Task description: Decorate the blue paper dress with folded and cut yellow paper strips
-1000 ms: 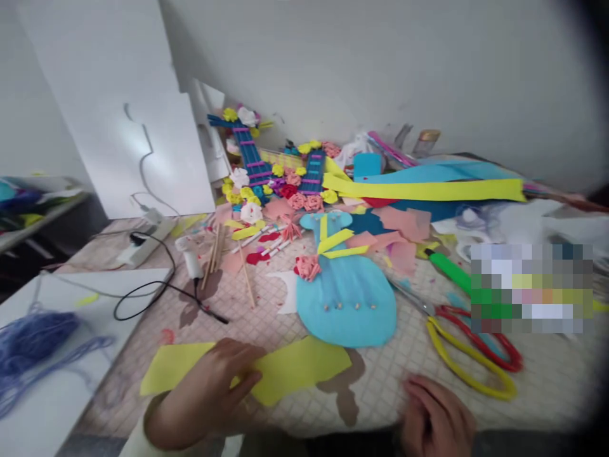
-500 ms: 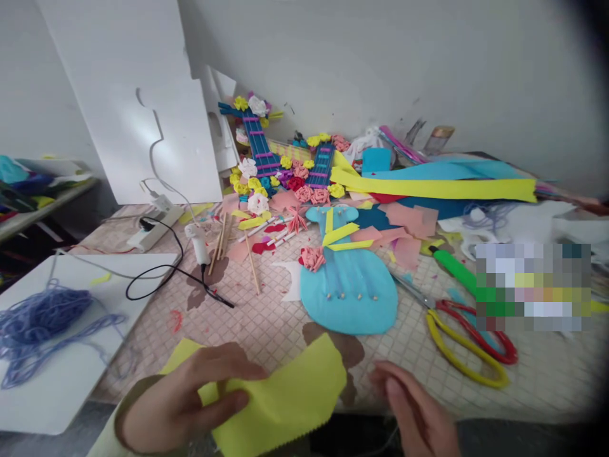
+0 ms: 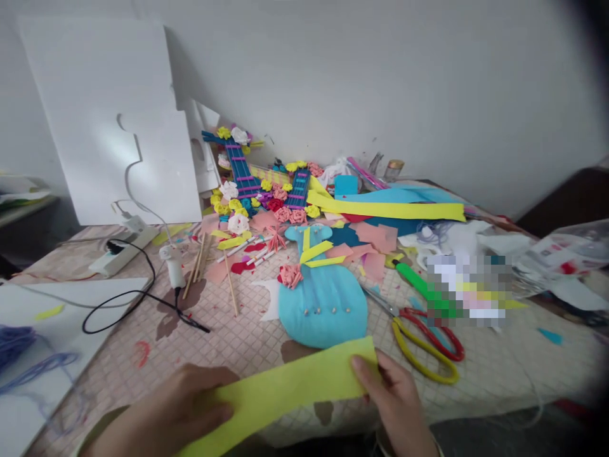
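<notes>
A long yellow felt sheet (image 3: 290, 390) is stretched out just above the near table edge. My left hand (image 3: 176, 412) grips its left end, thumb on top. At the sheet's right end my right hand (image 3: 392, 397) pinches the upper corner. Behind the sheet lies a light blue felt guitar shape (image 3: 321, 301) with a pink flower and yellow strips. Scissors (image 3: 423, 339) with yellow and red handles rest on the table to the right of my right hand.
A checked cloth (image 3: 228, 330) covers the table. A white glue gun (image 3: 172, 266) with a black cord, a power strip (image 3: 121, 251), wooden sticks (image 3: 231, 289), a green cutter (image 3: 419, 282), felt scraps and paper flowers (image 3: 266, 203) crowd the back. Blue yarn (image 3: 19, 349) lies on a white board at left.
My right hand has come up and taken the sheet's right corner. Both hands have spread the folded yellow felt out flat. The camera has swung slightly right.
</notes>
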`<state>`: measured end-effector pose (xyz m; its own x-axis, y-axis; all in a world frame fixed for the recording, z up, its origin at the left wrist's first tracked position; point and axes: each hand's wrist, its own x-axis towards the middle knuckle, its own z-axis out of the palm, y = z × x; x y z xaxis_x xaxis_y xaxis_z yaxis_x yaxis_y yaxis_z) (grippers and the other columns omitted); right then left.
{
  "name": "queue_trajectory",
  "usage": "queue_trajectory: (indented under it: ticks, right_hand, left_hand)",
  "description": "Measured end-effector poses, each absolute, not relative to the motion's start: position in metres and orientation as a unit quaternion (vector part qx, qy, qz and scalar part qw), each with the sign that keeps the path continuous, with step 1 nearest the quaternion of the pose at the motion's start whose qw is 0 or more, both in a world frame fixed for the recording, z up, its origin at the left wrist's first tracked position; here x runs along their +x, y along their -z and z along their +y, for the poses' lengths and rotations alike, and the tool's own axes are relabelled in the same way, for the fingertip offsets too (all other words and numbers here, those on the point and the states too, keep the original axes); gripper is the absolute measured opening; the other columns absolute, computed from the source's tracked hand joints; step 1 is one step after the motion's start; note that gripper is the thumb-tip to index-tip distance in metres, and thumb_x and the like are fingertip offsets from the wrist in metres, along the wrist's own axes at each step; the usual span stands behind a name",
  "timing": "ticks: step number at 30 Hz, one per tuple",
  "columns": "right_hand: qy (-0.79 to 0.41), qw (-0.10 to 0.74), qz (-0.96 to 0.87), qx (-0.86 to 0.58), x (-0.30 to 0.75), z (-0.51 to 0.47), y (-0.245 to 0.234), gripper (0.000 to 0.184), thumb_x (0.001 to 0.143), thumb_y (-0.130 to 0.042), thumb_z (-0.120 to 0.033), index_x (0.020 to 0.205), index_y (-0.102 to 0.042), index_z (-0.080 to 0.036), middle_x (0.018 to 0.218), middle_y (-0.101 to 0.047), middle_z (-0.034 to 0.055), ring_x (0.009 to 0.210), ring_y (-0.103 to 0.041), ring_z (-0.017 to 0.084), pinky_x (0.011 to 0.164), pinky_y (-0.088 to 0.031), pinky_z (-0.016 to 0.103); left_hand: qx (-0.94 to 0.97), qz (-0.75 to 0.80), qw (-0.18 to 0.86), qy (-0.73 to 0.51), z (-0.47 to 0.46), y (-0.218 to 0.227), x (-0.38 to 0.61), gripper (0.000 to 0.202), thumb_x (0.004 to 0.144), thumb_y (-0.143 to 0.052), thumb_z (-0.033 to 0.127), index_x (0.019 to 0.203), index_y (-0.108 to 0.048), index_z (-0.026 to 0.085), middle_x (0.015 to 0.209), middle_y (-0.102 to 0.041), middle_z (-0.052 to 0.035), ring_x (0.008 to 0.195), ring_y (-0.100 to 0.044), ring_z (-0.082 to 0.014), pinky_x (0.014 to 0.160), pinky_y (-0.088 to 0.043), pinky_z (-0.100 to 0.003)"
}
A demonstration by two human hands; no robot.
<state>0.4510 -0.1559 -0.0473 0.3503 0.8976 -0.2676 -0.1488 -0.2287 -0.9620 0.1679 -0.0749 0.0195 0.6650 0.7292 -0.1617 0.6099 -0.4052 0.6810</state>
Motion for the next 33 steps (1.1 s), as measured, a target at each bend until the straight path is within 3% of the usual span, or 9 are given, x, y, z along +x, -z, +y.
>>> queue_trajectory:
  ticks: [3,10,17,24,28,33]
  right_hand:
    - [-0.422,0.521,-0.333,-0.663,0.479,-0.145,0.046,0.031,0.067,-0.062,-0.047,0.068,-0.059,-0.016,0.051,-0.044,-0.0037,0.046,-0.038,0.009,0.040,-0.033,0.020]
    - [-0.359,0.501,-0.369,-0.696,0.523,-0.118,0.041,0.032,0.065,-0.064,-0.047,0.064,-0.059,-0.015,0.050,-0.048,-0.0030,0.045,-0.042,0.010,0.040,-0.034,0.021]
    - [-0.374,0.502,-0.352,-0.696,0.535,-0.109,0.045,0.032,0.065,-0.064,-0.046,0.073,-0.063,-0.016,0.060,-0.058,0.0004,0.047,-0.045,0.011,0.042,-0.037,0.023]
    - [-0.377,0.499,-0.404,-0.668,0.532,-0.101,0.048,0.031,0.069,-0.060,-0.044,0.077,-0.062,-0.014,0.061,-0.057,0.0009,0.048,-0.045,0.011,0.041,-0.035,0.022]
    - [-0.354,0.499,-0.424,-0.668,0.532,-0.095,0.051,0.030,0.069,-0.061,-0.040,0.083,-0.061,-0.014,0.070,-0.060,0.0026,0.055,-0.050,0.012,0.043,-0.036,0.021]
    - [-0.335,0.466,-0.456,-0.680,0.538,-0.088,0.051,0.028,0.070,-0.059,-0.039,0.081,-0.060,-0.014,0.071,-0.061,0.0031,0.056,-0.052,0.013,0.047,-0.038,0.023]
  left_hand:
    - [0.801,0.445,0.399,-0.036,-0.061,-0.019,0.171,0.028,0.078,-0.047,0.043,0.077,-0.064,0.021,0.067,-0.064,0.0013,0.060,-0.056,-0.0129,0.051,-0.043,-0.019]
    - [0.734,0.529,0.422,-0.061,-0.038,0.001,0.159,0.028,0.076,-0.050,0.043,0.078,-0.061,0.017,0.061,-0.055,0.0025,0.054,-0.047,-0.0110,0.047,-0.033,-0.020]
    - [0.707,0.567,0.405,-0.114,-0.037,-0.008,0.152,0.025,0.073,-0.054,0.040,0.075,-0.061,0.016,0.064,-0.058,0.0024,0.061,-0.051,-0.0129,0.053,-0.037,-0.021]
    - [0.665,0.626,0.390,-0.120,-0.039,-0.015,0.141,0.034,0.071,-0.055,0.044,0.083,-0.060,0.012,0.074,-0.065,-0.0016,0.073,-0.057,-0.0188,0.064,-0.043,-0.025]
    - [0.630,0.631,0.426,-0.152,-0.039,-0.008,0.135,0.030,0.074,-0.054,0.041,0.085,-0.056,0.013,0.077,-0.065,-0.0018,0.076,-0.058,-0.0188,0.066,-0.045,-0.025]
    - [0.633,0.643,0.394,-0.176,-0.037,-0.008,0.137,0.026,0.073,-0.057,0.037,0.085,-0.057,0.014,0.079,-0.065,-0.0005,0.078,-0.057,-0.0173,0.070,-0.044,-0.024]
